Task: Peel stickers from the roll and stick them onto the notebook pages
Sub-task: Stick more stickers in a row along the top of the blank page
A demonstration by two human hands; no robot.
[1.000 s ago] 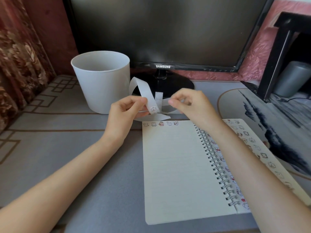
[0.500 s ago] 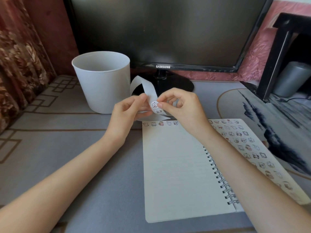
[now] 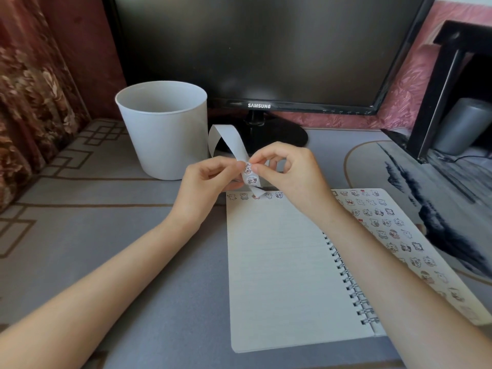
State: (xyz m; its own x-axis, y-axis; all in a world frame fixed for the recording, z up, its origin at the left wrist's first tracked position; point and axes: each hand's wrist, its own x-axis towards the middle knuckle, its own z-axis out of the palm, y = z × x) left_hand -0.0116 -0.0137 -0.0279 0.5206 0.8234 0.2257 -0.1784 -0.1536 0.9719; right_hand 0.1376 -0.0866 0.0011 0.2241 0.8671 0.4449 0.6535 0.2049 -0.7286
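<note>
A white strip of sticker backing (image 3: 228, 139) curls up from between my hands, above the top edge of the open spiral notebook (image 3: 282, 275). My left hand (image 3: 205, 185) pinches the strip from the left. My right hand (image 3: 290, 171) has thumb and forefinger closed on a small cartoon sticker (image 3: 248, 167) on the strip; a second sticker sits just below it. The notebook's left page is lined, with a short row of stickers (image 3: 243, 196) along its top edge. Its right page (image 3: 394, 230) is covered with several stickers.
A white plastic bucket (image 3: 163, 131) stands behind my left hand. A dark Samsung monitor (image 3: 258, 49) and its round base (image 3: 277, 134) fill the back. A round ink-painted mat (image 3: 431, 198) lies at the right, a black stand and grey cylinder (image 3: 463, 123) beyond it. Curtain at left.
My right hand came in from the right to the strip and its fingertips closed on the upper sticker. The strip's loop has shifted slightly; my left hand stays in place.
</note>
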